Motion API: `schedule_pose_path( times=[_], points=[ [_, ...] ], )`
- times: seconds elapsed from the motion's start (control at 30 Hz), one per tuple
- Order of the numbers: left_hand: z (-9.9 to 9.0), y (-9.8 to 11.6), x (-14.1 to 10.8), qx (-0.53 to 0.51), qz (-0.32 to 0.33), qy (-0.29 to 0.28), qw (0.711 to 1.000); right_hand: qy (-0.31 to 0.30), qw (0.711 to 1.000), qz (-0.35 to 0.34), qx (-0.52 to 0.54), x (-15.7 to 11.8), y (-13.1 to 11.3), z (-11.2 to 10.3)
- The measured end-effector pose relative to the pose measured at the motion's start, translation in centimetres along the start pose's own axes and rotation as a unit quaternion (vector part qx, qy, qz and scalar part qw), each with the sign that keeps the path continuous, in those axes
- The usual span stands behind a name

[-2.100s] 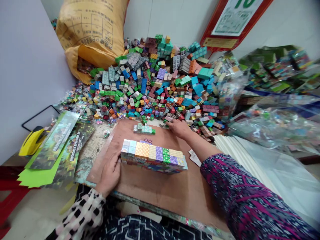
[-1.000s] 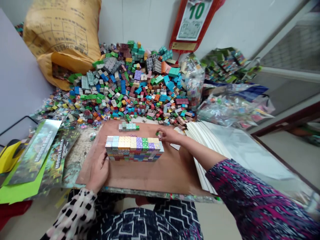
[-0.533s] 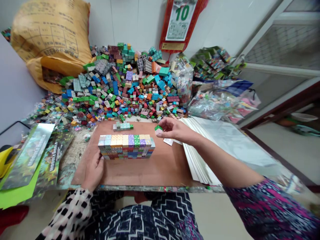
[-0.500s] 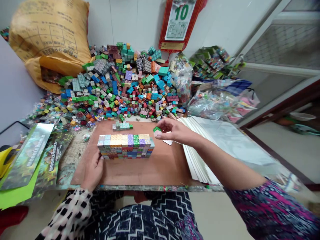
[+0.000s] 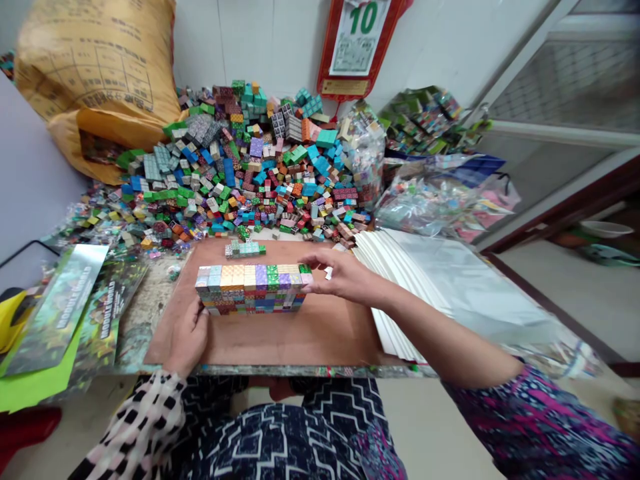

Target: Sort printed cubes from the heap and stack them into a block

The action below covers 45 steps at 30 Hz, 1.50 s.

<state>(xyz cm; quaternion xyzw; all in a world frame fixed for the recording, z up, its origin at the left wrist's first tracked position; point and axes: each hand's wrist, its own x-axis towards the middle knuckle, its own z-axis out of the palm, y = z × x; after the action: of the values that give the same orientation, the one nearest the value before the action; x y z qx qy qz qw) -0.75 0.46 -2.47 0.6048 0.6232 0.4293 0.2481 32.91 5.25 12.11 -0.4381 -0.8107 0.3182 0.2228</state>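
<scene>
The block wall (image 5: 250, 291), a layered assembly of small printed cubes, lies on the brown wooden board (image 5: 260, 343). Its long axis runs left to right across the board, in front of the person's lap. The right hand (image 5: 343, 279) reaches in from the right and is the nearer hand to the wall's right end. The right fingertips (image 5: 311, 280) are at that end, with the fingers extended and lightly curved; whether they still pinch anything cannot be told from this view. The left hand (image 5: 187, 339) stands at the near-left corner of the wall, with the left fingers (image 5: 199, 319) open and pressed against its near face, not wrapped over it. The top course ends at a green-topped cube (image 5: 304, 269).

Compared with the earlier frame, the right hand has moved from a position clear of the wall, with a small green-topped piece pinched in its fingertips, to contact with the wall's end. That loose piece no longer shows apart from the wall. A short strip of cubes (image 5: 245, 249) lies near the board's far edge, with the heap of loose blocks (image 5: 240, 160) behind it.
</scene>
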Motion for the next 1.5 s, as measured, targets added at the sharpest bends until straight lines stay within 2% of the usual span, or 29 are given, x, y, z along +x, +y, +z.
schedule_pose_path(
  times=[0.2, 0.3, 0.43, 0.57, 0.77, 1.03, 1.17, 1.3, 1.5],
  points=[
    [0.0, 0.0, -0.1, -0.039, -0.022, -0.003, 0.999, 0.058, 0.994, 0.018, 0.095, -1.0, 1.5, 2.4],
    [-0.1, 0.2, 0.0, -0.122, -0.020, -0.004, 0.992, 0.096, 0.983, 0.043, 0.152, -1.6, 1.9, 4.5],
    [-1.0, 0.9, 0.2, -0.231, -0.050, 0.002, 0.972, 0.126, 0.962, 0.061, 0.233, -1.7, 2.0, 6.7],
    [-2.4, 2.6, 0.8, -0.295, -0.030, -0.013, 0.955, 0.104, 0.948, 0.051, 0.296, -1.3, 2.0, 6.9],
    [-3.3, 5.7, 2.7, -0.302, 0.008, -0.054, 0.952, 0.068, 0.943, 0.035, 0.323, -0.8, 2.0, 5.6],
    [-3.1, 6.3, 3.6, -0.288, 0.010, -0.066, 0.955, 0.077, 0.968, 0.012, 0.239, -1.0, 2.5, 6.1],
    [-2.9, 6.8, 3.6, -0.309, 0.021, -0.041, 0.950, 0.140, 0.979, 0.004, 0.145, -1.0, 1.8, 6.5],
    [-2.5, 7.7, 4.2, -0.288, 0.013, 0.002, 0.957, 0.210, 0.974, -0.008, 0.081, -0.7, 0.5, 6.9],
    [-1.7, 8.6, 4.5, -0.215, 0.025, -0.002, 0.976, 0.230, 0.970, 0.019, 0.079, -0.5, -0.5, 7.9]
  ],
)
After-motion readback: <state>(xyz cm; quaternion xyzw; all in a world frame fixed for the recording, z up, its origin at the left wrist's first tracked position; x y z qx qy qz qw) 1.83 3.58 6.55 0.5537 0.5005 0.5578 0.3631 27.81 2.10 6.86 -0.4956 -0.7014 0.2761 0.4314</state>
